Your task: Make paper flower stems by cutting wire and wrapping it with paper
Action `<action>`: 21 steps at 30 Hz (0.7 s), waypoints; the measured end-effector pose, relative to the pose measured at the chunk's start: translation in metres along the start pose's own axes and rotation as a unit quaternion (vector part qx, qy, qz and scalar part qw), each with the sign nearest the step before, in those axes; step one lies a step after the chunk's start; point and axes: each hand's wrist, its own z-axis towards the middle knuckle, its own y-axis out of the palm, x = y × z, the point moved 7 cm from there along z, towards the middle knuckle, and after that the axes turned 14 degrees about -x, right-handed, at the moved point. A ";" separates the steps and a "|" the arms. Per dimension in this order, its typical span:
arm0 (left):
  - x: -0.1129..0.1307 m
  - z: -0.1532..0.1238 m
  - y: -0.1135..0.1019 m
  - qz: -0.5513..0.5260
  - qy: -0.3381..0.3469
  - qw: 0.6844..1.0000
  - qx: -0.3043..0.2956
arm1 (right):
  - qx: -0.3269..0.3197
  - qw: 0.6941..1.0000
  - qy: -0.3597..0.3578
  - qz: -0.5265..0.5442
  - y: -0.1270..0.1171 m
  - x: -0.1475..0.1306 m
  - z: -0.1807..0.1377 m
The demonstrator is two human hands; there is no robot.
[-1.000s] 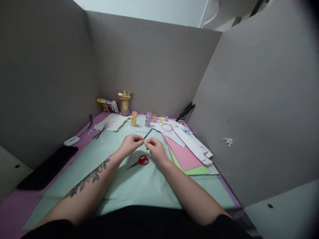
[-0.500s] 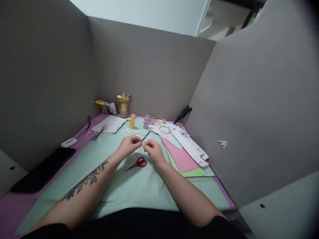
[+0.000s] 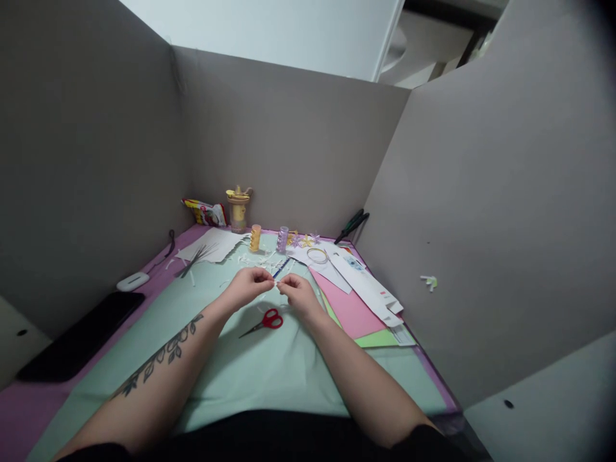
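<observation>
My left hand [image 3: 250, 284] and my right hand [image 3: 297, 292] meet fingertip to fingertip over the pale green cloth [image 3: 269, 378]. Both are closed in a pinch around something small and whitish, too tiny to name. Just below them lies a pair of red-handled scissors [image 3: 272, 319], blades pointing left. Behind the fingertips a blue stick, perhaps a pen [image 3: 281, 267], lies partly hidden. White paper scraps [image 3: 262, 260] are scattered beyond my hands.
Pink paper [image 3: 341, 305] and a white box [image 3: 368, 282] lie right, near a wire ring [image 3: 317, 256]. Orange [image 3: 255, 238] and purple [image 3: 282, 240] cylinders stand behind, with a yellow cup [image 3: 238, 210]. Dark-handled pliers [image 3: 353, 226] lean on the right panel. A black phone-like slab [image 3: 81, 337] lies left.
The view has tilted slightly, so everything sits a little lower in the picture. My hands stay pinched together, with only slight finger movement.
</observation>
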 end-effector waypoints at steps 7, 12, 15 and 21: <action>0.012 -0.005 0.018 0.052 -0.002 0.993 -0.104 | -0.036 0.999 0.020 -0.021 -0.018 0.007 0.008; 0.010 -0.003 0.029 0.135 0.004 0.982 -0.130 | -0.023 0.999 -0.004 -0.037 -0.022 0.003 0.010; 0.004 0.000 0.031 0.177 0.018 0.976 -0.124 | -0.026 0.999 -0.023 -0.042 -0.020 -0.003 0.009; -0.004 0.002 0.030 0.235 0.012 0.966 -0.106 | -0.044 0.997 -0.053 -0.034 -0.014 -0.012 0.005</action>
